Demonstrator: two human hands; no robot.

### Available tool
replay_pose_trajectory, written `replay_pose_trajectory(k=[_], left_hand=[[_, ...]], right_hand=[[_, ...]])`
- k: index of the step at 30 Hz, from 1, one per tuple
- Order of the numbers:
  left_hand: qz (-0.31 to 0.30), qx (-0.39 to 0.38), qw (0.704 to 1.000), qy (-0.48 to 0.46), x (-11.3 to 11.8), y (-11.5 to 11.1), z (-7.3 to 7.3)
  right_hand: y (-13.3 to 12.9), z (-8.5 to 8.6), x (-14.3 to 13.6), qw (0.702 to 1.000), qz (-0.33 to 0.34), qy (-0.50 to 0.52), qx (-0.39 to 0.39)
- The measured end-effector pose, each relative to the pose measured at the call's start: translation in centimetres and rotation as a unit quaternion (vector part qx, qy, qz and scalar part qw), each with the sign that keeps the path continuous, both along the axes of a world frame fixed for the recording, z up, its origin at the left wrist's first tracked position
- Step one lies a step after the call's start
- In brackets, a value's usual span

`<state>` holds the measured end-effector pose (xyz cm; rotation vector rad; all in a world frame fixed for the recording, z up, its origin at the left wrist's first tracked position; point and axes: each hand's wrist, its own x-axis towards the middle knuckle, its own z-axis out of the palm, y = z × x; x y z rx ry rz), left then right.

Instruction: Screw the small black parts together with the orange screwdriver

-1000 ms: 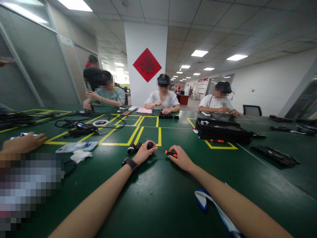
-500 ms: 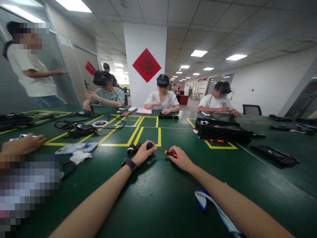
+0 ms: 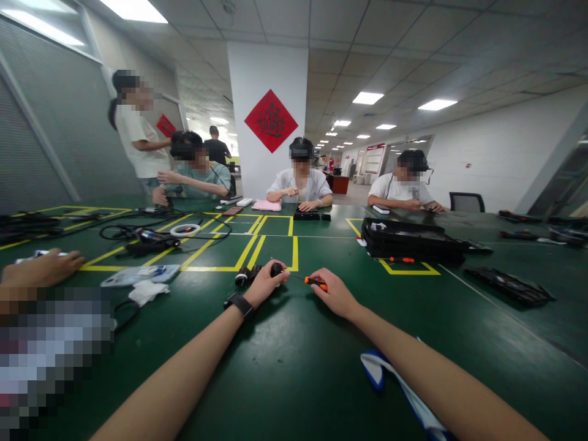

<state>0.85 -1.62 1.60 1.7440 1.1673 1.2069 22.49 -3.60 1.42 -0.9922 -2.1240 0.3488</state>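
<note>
Just above the green table (image 3: 294, 367), my left hand (image 3: 265, 286) is closed around a small black part (image 3: 276, 269), whose kind I cannot make out. Fingers of my right hand (image 3: 335, 291) wrap the orange and black handle of a screwdriver (image 3: 316, 283). Its thin shaft points left and reaches the black part; whether the tip sits in a screw is too small to tell. Beside my left hand, on its far left side, lie small black round pieces (image 3: 242, 277), partly hidden by the hand.
A stack of black trays (image 3: 408, 240) stands at the right, with an orange screwdriver (image 3: 402, 260) before it. Farther right lies a black panel (image 3: 509, 285). Cables, a phone case (image 3: 140, 275) and a co-worker's hand (image 3: 50, 266) are at left. A blue-white strap (image 3: 399, 386) lies under my right forearm.
My hands, the black part and the screwdriver stay almost in place. In the background, a standing person in white has walked to the right, behind the seated person in green.
</note>
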Motion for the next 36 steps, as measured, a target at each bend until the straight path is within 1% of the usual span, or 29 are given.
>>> replay_pose_trajectory(k=[8,16,20,25,30,36], left_hand=[[-0.001,0.016,1.000,0.010,-0.09,0.11,-0.20],[0.009,0.012,1.000,0.003,-0.08,0.10,-0.13],[0.003,0.018,1.000,0.006,-0.22,0.27,-0.30],[0.000,0.016,1.000,0.008,-0.27,0.41,-0.43],[-0.004,0.018,1.000,0.008,-0.15,0.14,-0.16],[-0.009,0.007,1.000,-0.002,-0.09,0.06,-0.11]], right_hand=[[0.03,-0.02,-0.02,1.000,-0.016,0.002,0.006],[0.04,0.08,0.01,0.999,-0.035,-0.003,0.018],[0.06,0.10,-0.06,0.999,-0.039,-0.003,0.023],[0.17,-0.18,-0.07,1.000,-0.020,-0.005,-0.003],[0.38,-0.52,-0.05,0.999,0.001,-0.014,-0.031],[0.59,-0.48,0.15,0.997,-0.032,-0.066,0.006]])
